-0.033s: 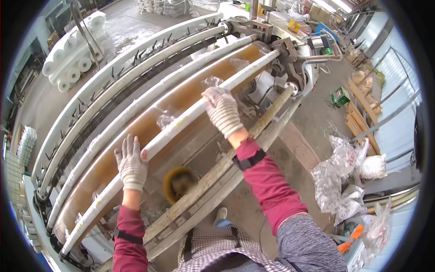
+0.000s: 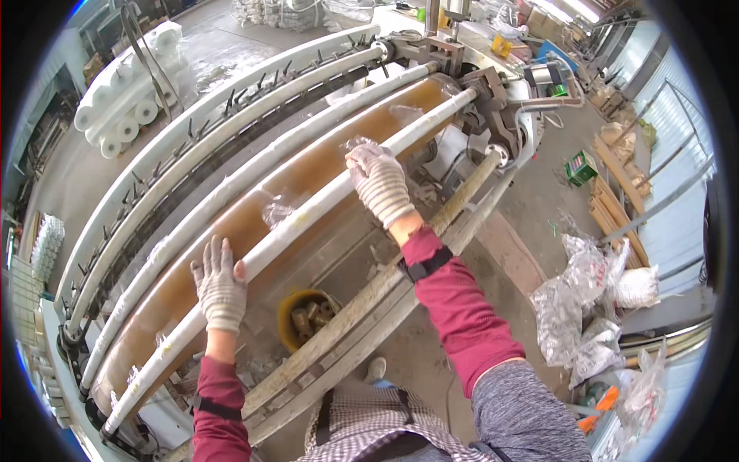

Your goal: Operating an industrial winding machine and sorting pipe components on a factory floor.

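My left hand (image 2: 221, 285), in a whitish knit glove, lies with fingers spread across a long white bar (image 2: 308, 209) and reaches over the brown roll (image 2: 239, 225) behind it. Farther right, my right hand (image 2: 381, 183), gloved the same way, is closed at the bar's upper edge. Its bent fingertips are at a crumpled piece of clear plastic film (image 2: 357, 143) and appear to pinch it. More clear film (image 2: 275, 214) sticks up from the brown roll between my hands.
Below the bar stands a yellow bucket (image 2: 285, 319) holding short tubes. A worn beam (image 2: 346, 316) runs between it and my body. Metal brackets (image 2: 485, 96) hold the bar's far end. Plastic bags (image 2: 566, 308) and a green box (image 2: 580, 168) lie at right; white rolls (image 2: 115, 123) stand far left.
My left hand has slid slightly left and down along the bar. My right fingertips have shifted slightly and now meet the clear film. The bucket's contents show more plainly.
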Action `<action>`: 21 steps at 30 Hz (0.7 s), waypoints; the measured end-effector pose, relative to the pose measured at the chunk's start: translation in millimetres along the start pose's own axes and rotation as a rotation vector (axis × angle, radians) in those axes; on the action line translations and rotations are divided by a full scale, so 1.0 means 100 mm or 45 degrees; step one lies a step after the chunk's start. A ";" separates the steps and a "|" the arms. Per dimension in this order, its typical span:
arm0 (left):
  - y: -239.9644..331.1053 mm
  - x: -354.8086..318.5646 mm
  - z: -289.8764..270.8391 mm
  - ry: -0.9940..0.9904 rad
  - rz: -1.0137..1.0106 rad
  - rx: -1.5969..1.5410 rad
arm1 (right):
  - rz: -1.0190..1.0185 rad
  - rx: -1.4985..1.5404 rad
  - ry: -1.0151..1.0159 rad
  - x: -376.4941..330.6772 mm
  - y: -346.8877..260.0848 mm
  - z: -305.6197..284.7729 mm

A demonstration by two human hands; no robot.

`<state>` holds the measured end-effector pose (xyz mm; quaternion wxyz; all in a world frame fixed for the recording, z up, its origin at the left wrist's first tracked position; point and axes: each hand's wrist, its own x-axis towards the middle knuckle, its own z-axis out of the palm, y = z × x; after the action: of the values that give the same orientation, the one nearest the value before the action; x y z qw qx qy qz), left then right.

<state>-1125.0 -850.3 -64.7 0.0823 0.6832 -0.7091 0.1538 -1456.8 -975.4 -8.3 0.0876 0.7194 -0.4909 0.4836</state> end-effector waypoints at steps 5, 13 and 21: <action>-0.08 0.06 0.10 -0.123 -0.272 0.020 | 0.146 -0.138 -0.976 0.38 0.79 0.50; 1.71 2.49 -0.22 0.347 0.054 -0.590 | -0.049 -0.272 -0.778 0.89 2.41 0.14; 4.59 3.60 0.02 0.083 0.475 -0.729 | 0.099 -0.297 -0.339 1.31 4.01 -0.39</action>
<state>-1599.7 -1182.3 2.9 0.2639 0.4856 -0.8332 -0.0172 -1791.6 -1234.9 -25.3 0.0858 0.7424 -0.5785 0.3268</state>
